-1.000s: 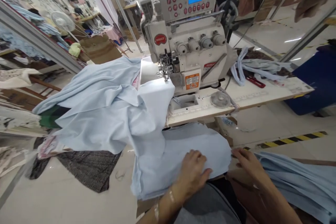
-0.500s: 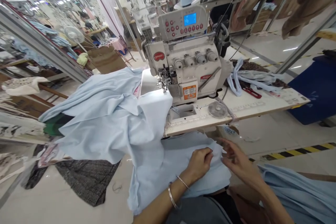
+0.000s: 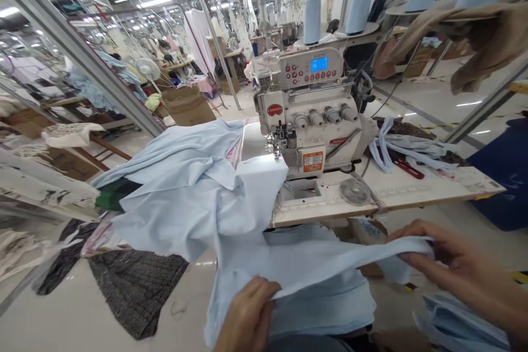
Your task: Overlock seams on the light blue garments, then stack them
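A light blue fabric piece (image 3: 330, 257) is stretched between my two hands just in front of the sewing table (image 3: 412, 193). My left hand (image 3: 247, 316) pinches its lower left edge, fingers closed on the cloth. My right hand (image 3: 457, 261) grips the other end, held out to the right. More light blue cloth (image 3: 185, 187) is heaped over the left of the table and hangs down to my lap. The white overlock sewing machine (image 3: 313, 121) stands behind, its needle area (image 3: 274, 146) touching the heaped cloth.
Light blue strips (image 3: 396, 148) and a red-handled tool (image 3: 408, 169) lie on the table's right. A dark checked cloth (image 3: 132, 286) lies on the floor at left. A blue bin (image 3: 503, 176) stands at right. Thread cones (image 3: 313, 19) stand above the machine. More blue cloth (image 3: 462, 324) is piled at lower right.
Both hands have lifted from the cloth on my lap and drawn apart, pulling a blue piece up and taut between them. The view has tilted upward.
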Available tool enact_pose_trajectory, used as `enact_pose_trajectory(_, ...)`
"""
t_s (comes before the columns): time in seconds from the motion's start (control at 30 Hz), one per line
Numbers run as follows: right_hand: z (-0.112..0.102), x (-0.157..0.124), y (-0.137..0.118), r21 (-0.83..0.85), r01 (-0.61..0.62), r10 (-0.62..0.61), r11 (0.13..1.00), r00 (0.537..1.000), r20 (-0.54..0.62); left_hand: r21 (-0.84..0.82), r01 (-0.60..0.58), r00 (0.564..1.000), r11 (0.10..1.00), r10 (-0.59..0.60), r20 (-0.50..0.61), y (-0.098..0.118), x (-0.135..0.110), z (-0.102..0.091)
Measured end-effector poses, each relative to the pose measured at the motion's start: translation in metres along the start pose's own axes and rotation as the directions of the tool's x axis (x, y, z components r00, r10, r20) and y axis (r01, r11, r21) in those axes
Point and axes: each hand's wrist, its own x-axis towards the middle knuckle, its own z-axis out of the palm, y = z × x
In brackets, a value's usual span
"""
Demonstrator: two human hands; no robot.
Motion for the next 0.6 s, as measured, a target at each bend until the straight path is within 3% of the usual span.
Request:
enact_pose_trajectory(0.1,-0.013,0.012,-0.03,0.29,0.055,-0.038,0.955,0.997,-0.065,-0.004,0.071,0.981,0.997,-0.07,-0.178,0.026,0.005,-0.074)
enact_pose_trajectory(0.17,-0.012,0.032,-0.053,0.354,0.055,-0.033,0.934,0.997,-0.068,0.031,0.148,0.952,0.988,-0.134,-0.274,0.033,0.025,-0.122)
enact_pose_trajectory(0.2,-0.009,0.044,-0.067,0.344,0.07,-0.065,0.936,0.998,-0.025,0.035,0.177,0.951,0.983,-0.162,-0.263,0.033,0.039,-0.146)
enact_pose_trajectory(0.27,0.001,0.066,-0.1,0.281,0.165,-0.178,0.945,0.984,0.019,0.084,0.157,0.98,0.984,-0.145,-0.136,0.027,0.074,-0.192)
enact_pose_trajectory(0.33,0.013,0.077,-0.138,0.199,0.305,-0.284,0.931,0.95,-0.129,0.183,0.082,0.988,0.98,-0.057,-0.14,0.02,0.111,-0.236)
enact_pose_trajectory(0.37,0.02,0.077,-0.157,0.138,0.381,-0.338,0.914,0.904,-0.262,0.284,0.051,0.983,0.957,0.001,-0.181,0.017,0.126,-0.256)
enact_pose_trajectory(0.43,0.037,0.067,-0.189,-0.032,0.547,-0.499,0.836,0.736,-0.457,0.504,-0.004,0.962,0.864,0.141,-0.235,0.011,0.15,-0.29)
enact_pose_trajectory(0.47,0.049,0.059,-0.201,-0.114,0.636,-0.604,0.763,0.64,-0.476,0.591,-0.01,0.947,0.807,0.197,-0.252,0.006,0.157,-0.303)
enact_pose_trajectory(0.53,0.084,0.041,-0.211,-0.188,0.792,-0.783,0.58,0.479,-0.396,0.69,0.023,0.935,0.723,0.229,-0.271,-0.012,0.161,-0.319)
enact_pose_trajectory(0.57,0.107,0.034,-0.209,-0.154,0.848,-0.835,0.508,0.44,-0.331,0.711,0.053,0.939,0.701,0.207,-0.274,-0.025,0.16,-0.322)
enact_pose_trajectory(0.6,0.133,0.027,-0.203,-0.098,0.868,-0.85,0.486,0.444,-0.282,0.721,0.082,0.948,0.688,0.17,-0.269,-0.041,0.155,-0.321)
